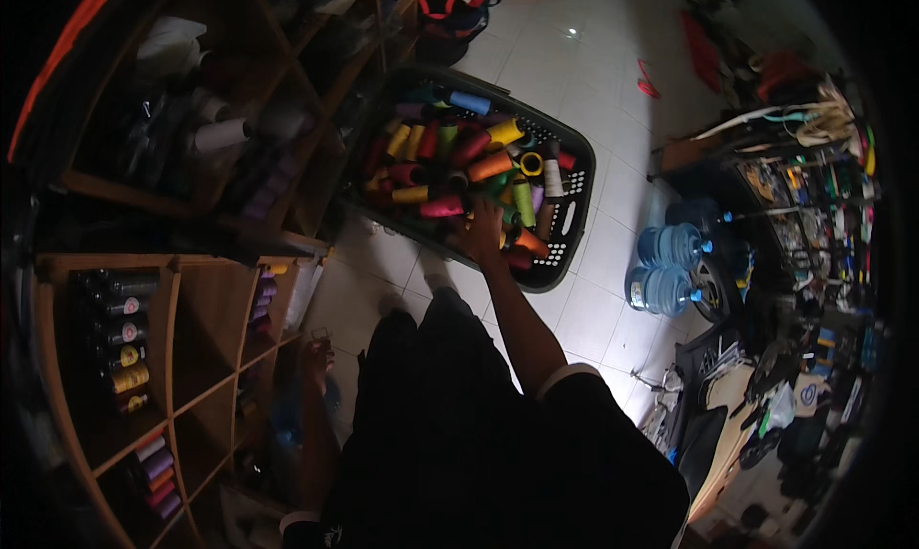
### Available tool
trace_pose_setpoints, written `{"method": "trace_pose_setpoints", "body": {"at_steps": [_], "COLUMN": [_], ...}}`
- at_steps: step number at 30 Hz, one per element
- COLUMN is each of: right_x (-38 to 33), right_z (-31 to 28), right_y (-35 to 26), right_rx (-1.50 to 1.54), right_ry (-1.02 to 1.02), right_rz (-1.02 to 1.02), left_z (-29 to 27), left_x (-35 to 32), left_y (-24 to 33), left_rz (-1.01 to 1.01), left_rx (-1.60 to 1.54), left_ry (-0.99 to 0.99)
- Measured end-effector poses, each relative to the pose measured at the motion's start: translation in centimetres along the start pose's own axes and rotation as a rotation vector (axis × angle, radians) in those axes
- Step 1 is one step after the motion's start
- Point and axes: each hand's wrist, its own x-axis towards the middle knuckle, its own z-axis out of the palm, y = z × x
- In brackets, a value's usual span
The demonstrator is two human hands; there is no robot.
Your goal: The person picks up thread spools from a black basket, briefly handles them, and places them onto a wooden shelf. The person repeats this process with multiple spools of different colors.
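Note:
A dark plastic basket (572,219) with perforated sides stands on the floor ahead, heaped with thread cones in many colours. My right hand (486,227) reaches over its near edge, in among the cones. A pink cone (442,206) lies just left of that hand, and a lime green cone (523,202) to its right. The right fingertips are partly hidden, so a grip on any cone cannot be made out. My left hand (316,359) hangs low beside the shelving, fingers curled, with a small thin-edged thing at the fingertips, too dim to name.
Wooden cubbyhole shelves (172,338) on the left hold more thread cones (129,377). Large blue water bottles (670,291) lie on the tiled floor (584,310) at right, near a crowded rack (814,204). A dark bag (455,32) sits beyond the basket.

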Motion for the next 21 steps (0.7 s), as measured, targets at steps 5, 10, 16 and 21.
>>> {"method": "trace_pose_setpoints", "body": {"at_steps": [5,10,16,21], "right_x": [3.1,4.3,7.5,10.2], "right_z": [2.3,-1.0,-2.8,-2.9], "right_y": [0.7,1.3,5.6,7.4], "right_rx": [-0.014,0.25,0.797,0.898], "right_ry": [-0.337,-0.399,-0.258,-0.281], "right_rz": [0.144,0.13,0.438,0.617], "left_z": [0.7,4.1,9.1,11.6], "left_x": [-3.6,-6.0,-5.1,-6.6], "left_y": [-8.7,-16.9,-20.2,-11.7], "left_rz": [-0.376,-0.103,0.203,-0.192], "left_rx": [-0.217,0.377,0.898,0.11], "left_ry": [0.161,-0.019,-0.1,0.132]}}
